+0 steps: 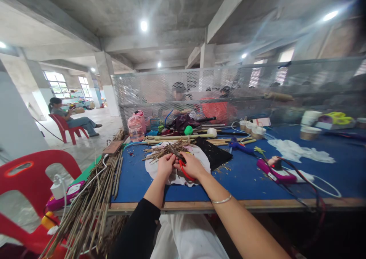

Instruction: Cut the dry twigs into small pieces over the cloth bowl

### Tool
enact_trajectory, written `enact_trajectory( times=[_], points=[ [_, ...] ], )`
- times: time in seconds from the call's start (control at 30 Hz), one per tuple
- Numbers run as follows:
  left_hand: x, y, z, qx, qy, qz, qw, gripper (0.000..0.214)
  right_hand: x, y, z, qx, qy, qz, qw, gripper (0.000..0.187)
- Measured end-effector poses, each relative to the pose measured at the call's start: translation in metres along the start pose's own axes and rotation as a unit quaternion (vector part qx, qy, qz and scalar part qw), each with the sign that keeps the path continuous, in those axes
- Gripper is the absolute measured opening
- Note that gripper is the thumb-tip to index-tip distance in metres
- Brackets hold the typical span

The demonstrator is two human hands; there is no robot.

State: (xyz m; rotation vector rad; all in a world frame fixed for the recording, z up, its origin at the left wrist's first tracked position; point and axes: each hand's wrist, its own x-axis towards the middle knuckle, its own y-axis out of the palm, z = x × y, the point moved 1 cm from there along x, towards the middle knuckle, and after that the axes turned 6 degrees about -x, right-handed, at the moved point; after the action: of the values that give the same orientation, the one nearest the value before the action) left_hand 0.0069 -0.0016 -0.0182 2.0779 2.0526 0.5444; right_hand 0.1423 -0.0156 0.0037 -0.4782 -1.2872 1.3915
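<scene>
Scissors (183,168) sit in the right hand (192,164), centre frame, tips at the twigs (159,151); the left hand (166,163) adjoins, its hold unclear.

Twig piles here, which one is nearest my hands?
The short twigs on the white sheet; the long bundle lies at the left edge of the table.

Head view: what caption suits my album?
Right fingers hold a red-handled tool near piled twigs at a blue-topped table.
</scene>
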Motion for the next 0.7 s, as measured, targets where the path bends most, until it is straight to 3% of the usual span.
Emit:
enact_trajectory(
  times=[0.13, 0.3, 0.57, 0.7],
  points=[
    [-0.0009, 0.0012, -0.0007, -0.009, -0.004, 0.002, 1.000, 0.036, -0.0012, -0.0019, 0.0013, 0.010, 0.035, 0.027, 0.999, 0.049],
    [-0.0030, 0.0028, 0.0002, -0.022, -0.033, -0.013, 0.999, 0.037, -0.0021, -0.0038, 0.0025, 0.005, 0.056, -0.002, 0.998, 0.045],
    [-0.0026, 0.0015, 0.0023, -0.006, -0.046, -0.018, 0.999, 0.036, 0.0013, 0.0014, -0.0055, 0.045, 0.038, 0.001, 0.998, 0.039],
    [-0.0007, 0.0007, 0.0030, 0.005, -0.038, -0.011, 0.999, 0.037, 0.0017, 0.0012, -0.0053, 0.018, 0.049, 0.006, 0.999, 0.043]
  ],
)
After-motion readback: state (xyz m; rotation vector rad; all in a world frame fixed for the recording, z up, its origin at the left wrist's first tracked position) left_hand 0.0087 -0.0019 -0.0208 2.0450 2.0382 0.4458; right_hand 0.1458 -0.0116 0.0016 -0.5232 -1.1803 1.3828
